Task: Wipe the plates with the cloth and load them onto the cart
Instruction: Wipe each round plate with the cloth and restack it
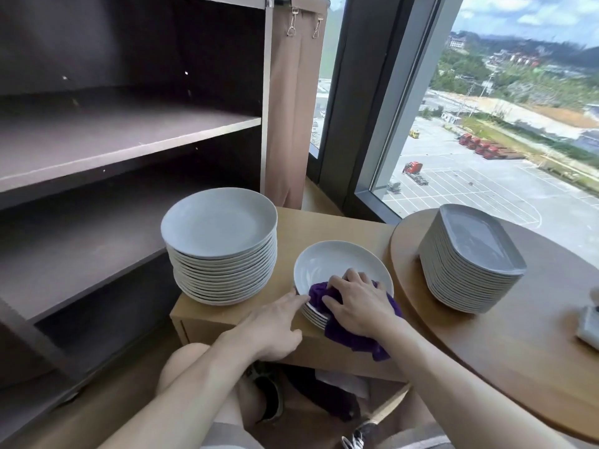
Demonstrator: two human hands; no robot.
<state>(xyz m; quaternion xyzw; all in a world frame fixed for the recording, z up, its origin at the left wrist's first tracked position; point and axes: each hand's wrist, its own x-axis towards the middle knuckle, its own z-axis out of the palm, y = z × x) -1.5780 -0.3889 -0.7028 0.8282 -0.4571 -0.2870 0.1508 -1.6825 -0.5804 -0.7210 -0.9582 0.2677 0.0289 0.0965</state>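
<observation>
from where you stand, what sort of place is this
Likely a restaurant or hotel service area on an upper floor: a tall stack of round plates, a dark shelved cart beside it, a window overlooking a car park below.

Beside the window (486, 124)
Tan curtain (285, 124) hangs on clips; red trucks (479, 145) parked outside; round wooden tabletop (518, 367) at right

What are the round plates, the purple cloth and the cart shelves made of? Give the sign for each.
The round plates look like glazed ceramic: pale, smooth, softly shiny, thick-rimmed. The purple cloth is soft fabric, perhaps microfibre: it bunches and drapes. The cart shelves seem dark matte laminated board, with a paler front edge; unsure.
</observation>
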